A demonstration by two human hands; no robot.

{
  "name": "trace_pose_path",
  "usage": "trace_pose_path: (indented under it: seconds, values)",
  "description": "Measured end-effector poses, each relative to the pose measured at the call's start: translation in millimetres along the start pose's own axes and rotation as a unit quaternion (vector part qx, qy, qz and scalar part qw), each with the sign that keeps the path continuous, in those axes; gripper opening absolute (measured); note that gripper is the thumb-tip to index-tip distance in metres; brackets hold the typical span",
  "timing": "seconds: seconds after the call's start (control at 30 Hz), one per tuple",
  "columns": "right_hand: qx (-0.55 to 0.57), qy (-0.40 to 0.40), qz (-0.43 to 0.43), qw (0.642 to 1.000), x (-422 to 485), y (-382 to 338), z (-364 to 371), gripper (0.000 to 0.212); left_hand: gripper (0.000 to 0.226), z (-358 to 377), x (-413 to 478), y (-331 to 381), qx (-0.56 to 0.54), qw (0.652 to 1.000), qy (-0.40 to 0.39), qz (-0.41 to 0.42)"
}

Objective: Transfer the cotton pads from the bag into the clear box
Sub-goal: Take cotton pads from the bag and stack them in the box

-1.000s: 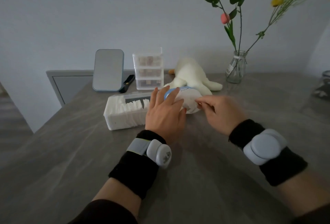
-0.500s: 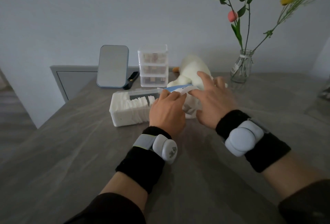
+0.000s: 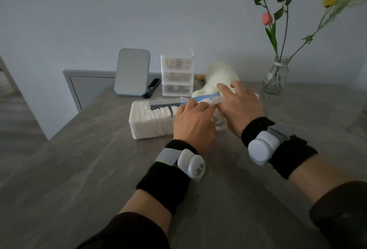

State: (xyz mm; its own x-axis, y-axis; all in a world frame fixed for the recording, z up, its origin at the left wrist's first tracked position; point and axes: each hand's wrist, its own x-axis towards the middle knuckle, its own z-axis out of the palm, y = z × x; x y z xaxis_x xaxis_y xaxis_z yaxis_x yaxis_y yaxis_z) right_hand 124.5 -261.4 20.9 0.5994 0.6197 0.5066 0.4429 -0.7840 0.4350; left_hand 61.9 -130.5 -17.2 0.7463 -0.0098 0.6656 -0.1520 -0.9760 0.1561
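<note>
Both hands are working on the cotton-pad bag (image 3: 206, 98), which is lying just right of the clear box (image 3: 139, 127). The left hand (image 3: 193, 127) is gripping the bag's near edge, fingers curled over it. The right hand (image 3: 241, 109) is lying across the bag's top with the index finger stretched out and the others spread. Its thumb is sitting at the white flap; can't tell if it's pinching. The hands are nearly touching, with the bag between and under them. The box is sitting on the grey table (image 3: 99, 169), packed with cotton pads (image 3: 153, 116) standing on edge, its right end hiding behind the left hand. Standing behind: mirror (image 3: 132, 72), clear drawer unit (image 3: 176, 72), plush toy (image 3: 220, 76), glass vase (image 3: 276, 78) far right.
</note>
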Motion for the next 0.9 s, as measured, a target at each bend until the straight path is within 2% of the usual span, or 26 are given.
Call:
trace_pose_path:
  seconds: [0.07,0.17,0.27,0.37,0.47,0.53,0.6,0.63,0.7,0.77,0.83,0.9]
  values:
    - [0.018,0.012,-0.018,1.0,-1.9,1.2,-0.6,0.015,0.045,0.2,-0.2,-0.1,-0.006,1.0,-0.005,0.002]
    - [0.063,0.03,-0.03,0.997,-3.8,3.7,-5.4,0.034,0.045,1.6,-1.1,0.0,-0.014,1.0,-0.002,0.004]
    - [0.112,0.026,-0.041,0.993,-5.4,8.2,-9.2,0.023,0.049,2.6,-0.3,-0.3,-0.036,0.999,-0.006,-0.009]
    - [0.261,0.011,-0.008,0.965,-4.9,17.6,-13.5,0.014,0.06,0.4,-1.0,1.1,-0.081,0.996,-0.015,-0.02]
    - [0.418,0.016,0.049,0.907,-2.1,26.0,-20.5,0.01,0.065,0.0,0.7,2.7,-0.187,0.981,-0.01,-0.039]
    - [0.495,0.018,0.097,0.864,-2.6,27.6,-28.5,0.007,0.049,-2.5,2.9,2.8,-0.261,0.964,0.015,-0.05]
    - [0.581,0.033,0.145,0.8,-3.3,24.5,-36.0,0.001,0.029,-6.9,2.9,2.7,-0.314,0.946,0.024,-0.075]
    - [0.633,0.038,0.174,0.754,-2.4,22.7,-38.9,0.003,0.03,-9.4,3.7,2.2,-0.347,0.933,0.015,-0.095]
    - [0.724,0.033,0.228,0.651,-0.6,16.9,-41.5,0.007,0.037,-16.0,3.2,1.7,-0.442,0.886,-0.006,-0.141]
    - [0.772,0.03,0.257,0.581,4.1,10.0,-40.9,0.005,0.039,-23.6,5.4,0.5,-0.553,0.814,0.002,-0.175]
    - [0.803,0.038,0.272,0.529,9.4,2.2,-37.0,0.004,0.039,-29.6,9.7,-2.4,-0.633,0.746,0.024,-0.203]
    - [0.803,0.055,0.288,0.519,15.2,-6.6,-32.5,0.004,0.036,-32.2,12.3,-7.4,-0.689,0.689,0.04,-0.22]
